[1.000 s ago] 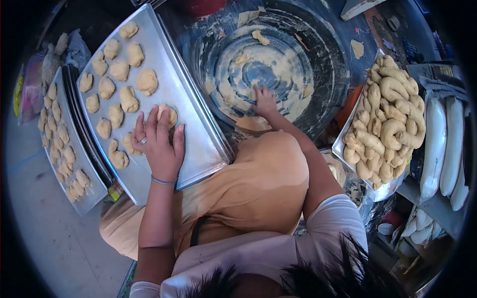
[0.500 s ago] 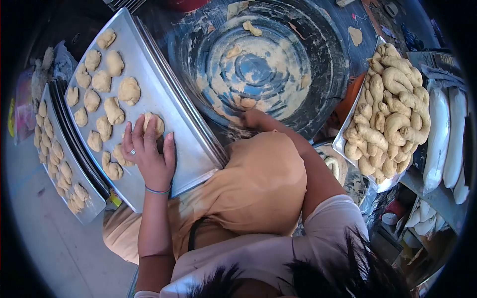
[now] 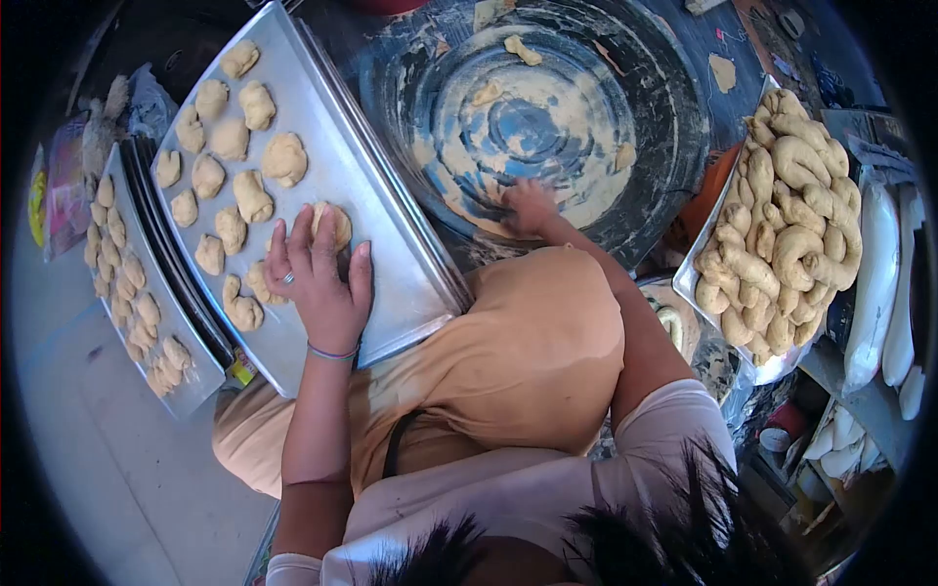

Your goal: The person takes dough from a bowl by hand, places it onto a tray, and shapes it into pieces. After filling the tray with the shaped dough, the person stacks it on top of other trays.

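My left hand (image 3: 318, 278) lies over the metal tray (image 3: 381, 283), its fingers stretched out and the thumb apart. Its fingertips rest on or just over a dough ball (image 3: 341, 227) that they partly cover. Several lumpy dough pieces (image 3: 284, 159) are spread over the same tray, which leans by my knee. My right hand (image 3: 531, 208) reaches down into the wide black basin (image 3: 674, 127), its fingers spread and slightly blurred over the floury bottom. Whether dough lies under those fingers is hidden. A small dough scrap (image 3: 523, 50) sits at the basin's far side.
At the right, a tray (image 3: 686, 283) is heaped with twisted dough pieces (image 3: 782, 215). Beyond it lie long white filled bags (image 3: 870, 293). A lower tray (image 3: 200, 386) with more dough pieces stands at the left, near plastic bags (image 3: 66, 190). My covered knee (image 3: 547, 342) lies between tray and basin.
The whole view has shifted, so things appear farther right. My right hand has moved farther into the basin and its fingers are spread; the dough piece at its fingertips is hidden now.
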